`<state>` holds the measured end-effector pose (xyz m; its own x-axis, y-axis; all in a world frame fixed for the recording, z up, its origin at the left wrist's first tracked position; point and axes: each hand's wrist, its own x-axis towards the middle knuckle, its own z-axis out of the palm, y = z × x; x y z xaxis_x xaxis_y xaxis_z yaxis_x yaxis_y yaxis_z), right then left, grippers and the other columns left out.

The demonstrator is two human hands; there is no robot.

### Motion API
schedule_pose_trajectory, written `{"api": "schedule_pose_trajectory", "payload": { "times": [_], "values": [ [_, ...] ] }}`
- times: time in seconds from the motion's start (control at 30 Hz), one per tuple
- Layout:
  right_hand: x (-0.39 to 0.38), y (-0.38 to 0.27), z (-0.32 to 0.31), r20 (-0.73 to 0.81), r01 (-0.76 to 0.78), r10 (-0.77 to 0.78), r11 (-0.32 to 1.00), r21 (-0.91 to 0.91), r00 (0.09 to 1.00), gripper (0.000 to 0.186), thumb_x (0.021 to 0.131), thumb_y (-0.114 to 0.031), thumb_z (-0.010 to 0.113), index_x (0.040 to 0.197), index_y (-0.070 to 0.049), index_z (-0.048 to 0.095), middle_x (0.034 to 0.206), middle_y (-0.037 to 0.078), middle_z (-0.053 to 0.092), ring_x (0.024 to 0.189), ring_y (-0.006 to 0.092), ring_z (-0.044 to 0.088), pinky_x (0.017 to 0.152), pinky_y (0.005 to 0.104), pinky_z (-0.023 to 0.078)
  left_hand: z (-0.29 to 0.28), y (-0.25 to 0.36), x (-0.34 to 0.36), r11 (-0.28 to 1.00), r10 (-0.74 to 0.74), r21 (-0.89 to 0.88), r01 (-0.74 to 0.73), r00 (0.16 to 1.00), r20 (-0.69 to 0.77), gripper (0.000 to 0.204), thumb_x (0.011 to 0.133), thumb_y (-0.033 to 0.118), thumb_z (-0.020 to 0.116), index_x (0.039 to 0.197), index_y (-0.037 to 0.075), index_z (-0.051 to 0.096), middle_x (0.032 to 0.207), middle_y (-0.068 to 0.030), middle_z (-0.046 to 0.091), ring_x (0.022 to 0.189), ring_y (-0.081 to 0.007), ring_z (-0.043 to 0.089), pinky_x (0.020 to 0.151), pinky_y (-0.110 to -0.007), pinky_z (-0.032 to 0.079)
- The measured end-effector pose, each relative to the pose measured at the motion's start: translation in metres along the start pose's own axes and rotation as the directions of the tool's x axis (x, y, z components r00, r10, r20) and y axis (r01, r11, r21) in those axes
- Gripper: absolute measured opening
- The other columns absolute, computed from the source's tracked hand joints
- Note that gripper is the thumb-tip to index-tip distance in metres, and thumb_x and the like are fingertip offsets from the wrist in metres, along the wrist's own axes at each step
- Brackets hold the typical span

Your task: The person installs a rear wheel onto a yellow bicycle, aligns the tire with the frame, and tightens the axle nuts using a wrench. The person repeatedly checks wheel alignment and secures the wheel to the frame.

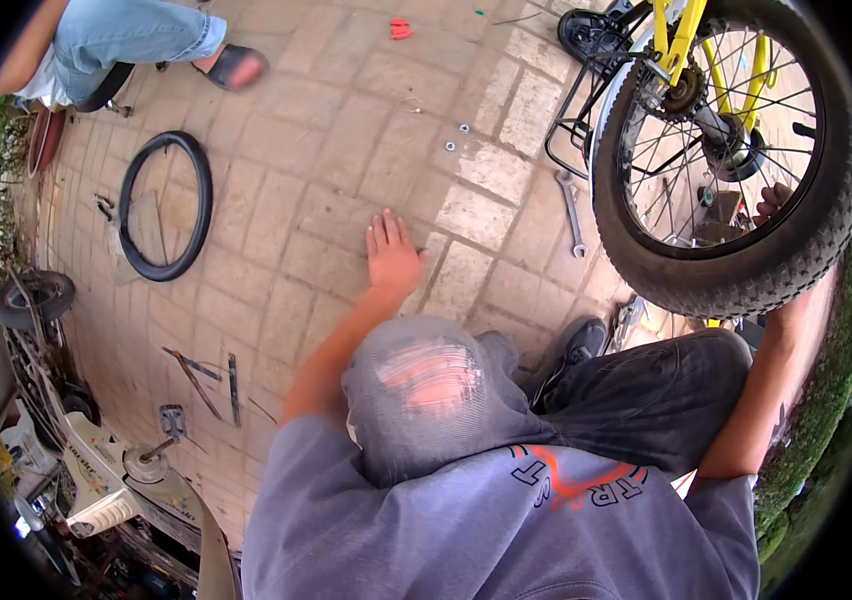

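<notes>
My left hand (393, 258) rests on the paving with its fingers stretched out and holds nothing. Far to the right, my right arm passes behind the fat black tyre of a bicycle wheel (636, 240). Fingertips of my right hand (772, 201) show, curled, through the wheel beside the rim; the tyre hides the rest of that hand. The wheel has black spokes, a sprocket (684, 92) and a hub, and is joined to a yellow frame (688, 35). An open-end wrench (573, 213) lies on the ground left of the tyre.
Two nuts (450, 146) and a red piece (401, 29) lie ahead. A loose black tyre (204, 205) is at the left, with flat metal strips (234, 388) nearer. A motor scooter (131, 480) stands at lower left. Another person's leg (136, 40) is at far left.
</notes>
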<state>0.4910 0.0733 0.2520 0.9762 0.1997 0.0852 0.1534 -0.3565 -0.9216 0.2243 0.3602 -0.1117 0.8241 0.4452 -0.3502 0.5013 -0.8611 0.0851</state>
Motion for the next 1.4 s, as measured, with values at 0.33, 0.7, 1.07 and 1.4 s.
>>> {"api": "schedule_pose_trajectory", "payload": {
  "times": [0.33,0.7,1.07,1.4],
  "values": [
    [0.005,0.007,-0.018,0.167,0.019,0.001,0.992,-0.121,0.986,0.042,0.092,-0.018,0.051,0.127,0.002,0.046,0.117,0.013,0.059,0.102,0.0193,0.058,0.089,0.0324,0.047,-0.082,-0.016,-0.004,-0.943,0.215,-0.252,0.216,0.976,0.033,0.040,0.094,0.023,0.047,0.122,-0.005,0.048,0.124,-0.0164,0.053,0.116,-0.0288,0.049,0.105,-0.042,0.035],
    [0.004,0.027,-0.035,0.073,0.031,-0.037,0.996,0.081,0.997,0.036,0.088,-0.008,0.051,0.122,0.003,0.050,0.108,0.012,0.061,0.093,0.0198,0.061,0.082,0.0313,0.050,-0.125,-0.013,0.008,-0.764,-0.090,-0.636,0.111,0.957,0.276,0.024,0.090,0.032,0.061,0.078,0.012,0.054,0.052,0.0049,0.040,0.040,-0.0077,0.035,0.035,-0.023,0.028],
    [0.004,0.029,-0.035,0.067,0.025,-0.032,0.994,0.104,0.997,0.031,0.089,-0.002,0.048,0.119,0.004,0.051,0.107,0.011,0.062,0.092,0.0185,0.062,0.079,0.0298,0.051,-0.121,-0.026,0.010,-0.950,-0.050,-0.311,0.012,0.981,0.188,0.072,0.080,0.076,0.038,0.087,0.007,0.056,0.075,-0.0058,0.055,0.075,-0.0197,0.052,0.071,-0.035,0.044],
    [0.002,0.032,-0.041,0.045,0.050,-0.052,0.998,0.049,0.998,0.030,0.088,-0.004,0.048,0.117,0.003,0.051,0.108,0.011,0.061,0.095,0.0174,0.060,0.082,0.0295,0.049,-0.071,-0.034,0.020,-0.985,0.111,-0.152,0.087,0.981,-0.159,0.092,0.083,0.070,0.041,0.143,0.001,0.026,0.150,-0.0126,0.026,0.139,-0.0260,0.020,0.112,-0.045,0.017]
  ]
}}
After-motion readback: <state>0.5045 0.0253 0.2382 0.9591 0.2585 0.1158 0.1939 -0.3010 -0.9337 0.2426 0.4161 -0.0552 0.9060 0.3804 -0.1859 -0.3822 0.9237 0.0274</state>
